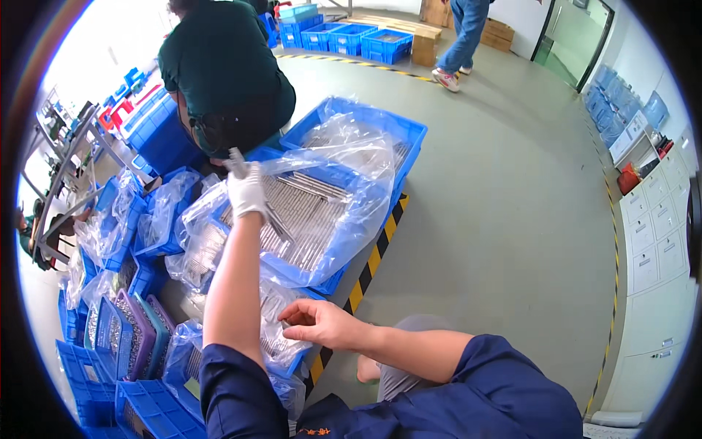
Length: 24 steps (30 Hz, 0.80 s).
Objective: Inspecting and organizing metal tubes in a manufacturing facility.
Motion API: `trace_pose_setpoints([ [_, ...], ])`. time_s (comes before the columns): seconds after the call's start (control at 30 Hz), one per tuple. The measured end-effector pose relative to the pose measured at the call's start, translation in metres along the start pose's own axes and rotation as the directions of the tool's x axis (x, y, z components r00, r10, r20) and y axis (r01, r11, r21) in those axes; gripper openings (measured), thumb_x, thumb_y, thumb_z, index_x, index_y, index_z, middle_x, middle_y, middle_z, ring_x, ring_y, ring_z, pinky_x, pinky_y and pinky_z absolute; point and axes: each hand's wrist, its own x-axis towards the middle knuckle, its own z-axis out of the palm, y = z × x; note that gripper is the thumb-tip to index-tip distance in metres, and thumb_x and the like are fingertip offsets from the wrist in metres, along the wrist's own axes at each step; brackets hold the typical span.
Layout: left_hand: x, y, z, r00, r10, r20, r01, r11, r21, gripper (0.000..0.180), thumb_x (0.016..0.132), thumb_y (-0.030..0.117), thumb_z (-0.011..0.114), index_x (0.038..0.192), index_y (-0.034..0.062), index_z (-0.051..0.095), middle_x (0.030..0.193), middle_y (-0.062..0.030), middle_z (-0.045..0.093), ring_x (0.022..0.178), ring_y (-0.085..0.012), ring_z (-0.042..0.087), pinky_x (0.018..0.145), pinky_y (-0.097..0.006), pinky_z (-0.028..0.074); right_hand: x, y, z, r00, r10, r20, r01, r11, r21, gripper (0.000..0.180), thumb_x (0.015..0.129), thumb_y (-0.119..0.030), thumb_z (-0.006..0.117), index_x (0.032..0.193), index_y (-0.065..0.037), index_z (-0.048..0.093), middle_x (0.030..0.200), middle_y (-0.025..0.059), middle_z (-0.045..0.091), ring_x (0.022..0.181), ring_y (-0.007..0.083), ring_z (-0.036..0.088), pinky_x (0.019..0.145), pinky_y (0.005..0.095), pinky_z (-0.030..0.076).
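My left hand (247, 192), in a white glove, is closed round a small bundle of thin silvery metal rods (279, 225). Their ends stick out above and below the glove. Beneath it lies a blue crate (338, 274) lined with clear plastic film (369, 197), where many similar rods (311, 212) lie side by side. My bare right hand (322, 324) hovers over a nearer film-covered crate (276, 351). Its fingers are curled, with a gap to the thumb and nothing visible between them.
A person in a dark green shirt (223, 73) crouches just beyond the crates. Another person's legs (466, 36) are at the back. Several blue bins (88, 373) and purple trays (139, 333) crowd the left. Striped floor tape (376, 256) runs beside the crates; white lockers (656, 219) stand right.
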Motion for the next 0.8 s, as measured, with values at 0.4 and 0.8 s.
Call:
trace_pose_setpoints([
  [0.4, -0.132, 0.071, -0.19, 0.917, -0.39, -0.089, 0.061, 0.356, -0.932, 0.027, 0.087, 0.017, 0.043, 0.061, 0.0091, 0.039, 0.054, 0.0003, 0.039, 0.049, -0.0108, 0.039, 0.052, -0.024, 0.038, 0.047, 0.031, 0.087, 0.999, 0.04, 0.024, -0.046, 0.919, 0.392, 0.029, 0.08, -0.027, 0.058, 0.103, -0.01, 0.051, 0.066, -0.005, 0.041, 0.052, 0.0038, 0.036, 0.047, 0.0176, 0.034],
  [0.8, -0.288, 0.086, -0.271, 0.985, -0.119, -0.125, -0.075, 0.357, -0.931, 0.016, 0.083, 0.019, 0.049, 0.083, 0.0048, 0.056, 0.09, -0.0118, 0.06, 0.097, -0.0274, 0.054, 0.081, -0.043, 0.046, 0.057, 0.055, 0.16, 0.97, 0.241, -0.032, -0.118, 0.582, 0.804, 0.016, 0.08, -0.024, 0.055, 0.071, -0.011, 0.053, 0.061, 0.0011, 0.052, 0.049, 0.0125, 0.047, 0.041, 0.0246, 0.036],
])
